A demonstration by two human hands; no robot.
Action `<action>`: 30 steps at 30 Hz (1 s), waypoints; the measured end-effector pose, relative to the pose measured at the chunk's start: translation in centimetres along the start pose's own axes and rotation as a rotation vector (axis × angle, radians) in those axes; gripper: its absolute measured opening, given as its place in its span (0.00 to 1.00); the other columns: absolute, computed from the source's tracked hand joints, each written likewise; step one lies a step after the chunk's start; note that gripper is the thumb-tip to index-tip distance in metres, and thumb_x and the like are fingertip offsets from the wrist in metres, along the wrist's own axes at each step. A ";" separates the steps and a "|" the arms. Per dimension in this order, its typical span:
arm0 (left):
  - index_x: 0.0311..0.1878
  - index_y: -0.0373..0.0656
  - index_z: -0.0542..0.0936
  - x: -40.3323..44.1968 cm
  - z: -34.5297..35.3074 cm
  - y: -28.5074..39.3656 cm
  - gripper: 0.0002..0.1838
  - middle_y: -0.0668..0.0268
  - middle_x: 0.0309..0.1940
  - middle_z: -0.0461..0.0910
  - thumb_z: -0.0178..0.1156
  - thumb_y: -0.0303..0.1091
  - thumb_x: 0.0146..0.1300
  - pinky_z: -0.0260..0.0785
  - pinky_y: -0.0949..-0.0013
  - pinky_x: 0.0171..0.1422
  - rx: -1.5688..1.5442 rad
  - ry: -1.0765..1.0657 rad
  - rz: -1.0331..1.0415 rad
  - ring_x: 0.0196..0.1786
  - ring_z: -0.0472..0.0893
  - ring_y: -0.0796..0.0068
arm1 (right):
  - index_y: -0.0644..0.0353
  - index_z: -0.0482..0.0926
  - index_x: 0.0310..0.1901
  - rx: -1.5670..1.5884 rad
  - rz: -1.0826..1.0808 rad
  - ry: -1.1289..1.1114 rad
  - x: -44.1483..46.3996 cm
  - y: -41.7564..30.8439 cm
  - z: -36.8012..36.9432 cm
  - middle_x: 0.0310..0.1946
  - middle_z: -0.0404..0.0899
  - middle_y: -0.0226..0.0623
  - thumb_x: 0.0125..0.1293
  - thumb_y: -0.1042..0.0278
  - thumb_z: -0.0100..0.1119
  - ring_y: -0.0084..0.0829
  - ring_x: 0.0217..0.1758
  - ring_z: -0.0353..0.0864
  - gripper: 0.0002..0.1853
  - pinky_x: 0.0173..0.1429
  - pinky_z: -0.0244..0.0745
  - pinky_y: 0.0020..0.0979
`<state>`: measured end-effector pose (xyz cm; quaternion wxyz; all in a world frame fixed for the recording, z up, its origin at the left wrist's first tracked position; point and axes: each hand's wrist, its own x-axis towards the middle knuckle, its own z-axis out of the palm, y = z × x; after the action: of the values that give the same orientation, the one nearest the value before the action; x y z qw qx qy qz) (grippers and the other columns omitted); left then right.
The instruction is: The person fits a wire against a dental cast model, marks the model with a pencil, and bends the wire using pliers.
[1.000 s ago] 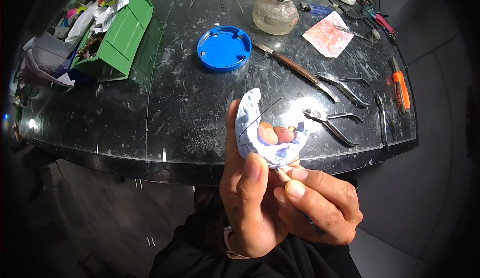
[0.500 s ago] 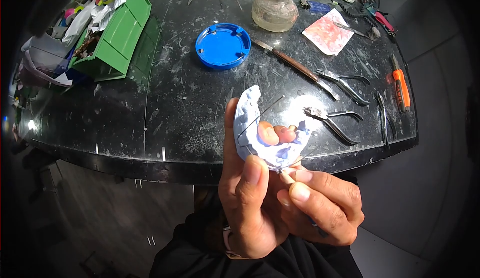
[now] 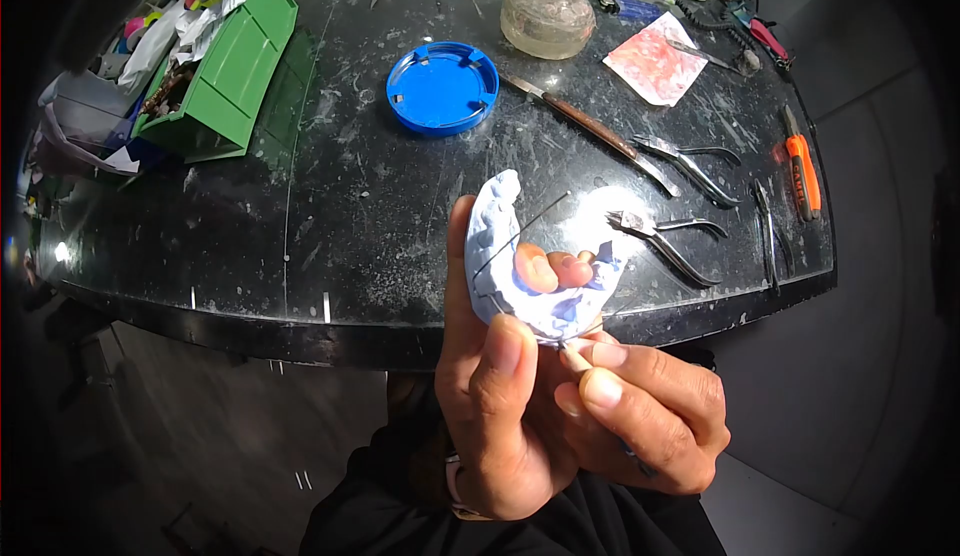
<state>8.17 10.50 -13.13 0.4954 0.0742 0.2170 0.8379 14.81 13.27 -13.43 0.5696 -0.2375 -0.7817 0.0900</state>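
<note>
My left hand grips a pale blue-white, horseshoe-shaped dental cast, thumb on the near front and two fingertips showing through its open middle. A thin metal wire slants up across the cast's left arm and sticks out past it. My right hand pinches what looks like a pencil, its pale tapered end and dark point at the cast's front edge. Most of the pencil's shaft is hidden by the fingers. Another fine wire shows faintly at the cast's right side.
On the dark bench lie a blue round lid, a wooden-handled wax knife, pliers, more pliers, tweezers and an orange-handled cutter. Behind stand a glass burner and a green bin; a pink-stained paper lies right.
Both hands and the cast stay almost in place. The pencil point has shifted very slightly along the cast's front edge. The bench appears a few pixels further left and up.
</note>
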 end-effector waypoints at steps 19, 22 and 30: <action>0.48 0.31 0.69 0.3 1.0 0.4 0.21 0.59 0.42 0.71 0.55 0.42 0.65 0.63 0.65 0.56 -0.144 0.104 -0.093 0.49 0.70 0.67 | 0.67 0.75 0.37 -0.063 -0.041 0.016 -0.4 0.3 0.0 0.33 0.78 0.48 0.51 0.80 0.69 0.30 0.32 0.82 0.13 0.37 0.84 0.22; 0.47 0.31 0.69 0.2 0.7 0.4 0.21 0.59 0.41 0.71 0.56 0.42 0.64 0.63 0.66 0.56 -0.236 0.072 -0.095 0.48 0.70 0.67 | 0.67 0.76 0.38 -0.057 -0.054 0.036 -0.4 0.4 0.1 0.33 0.78 0.48 0.51 0.80 0.69 0.30 0.32 0.83 0.13 0.37 0.84 0.22; 0.50 0.34 0.66 0.2 0.6 -0.1 0.21 0.60 0.44 0.70 0.54 0.44 0.66 0.59 0.64 0.60 -0.263 -0.013 -0.071 0.53 0.68 0.68 | 0.67 0.76 0.38 -0.052 0.006 -0.021 -0.3 0.0 -0.5 0.33 0.78 0.48 0.53 0.80 0.68 0.32 0.33 0.83 0.12 0.40 0.84 0.23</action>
<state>8.33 10.85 -12.68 0.5316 0.0064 0.1043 0.8405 15.28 13.05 -13.48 0.5547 -0.2535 -0.7890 0.0739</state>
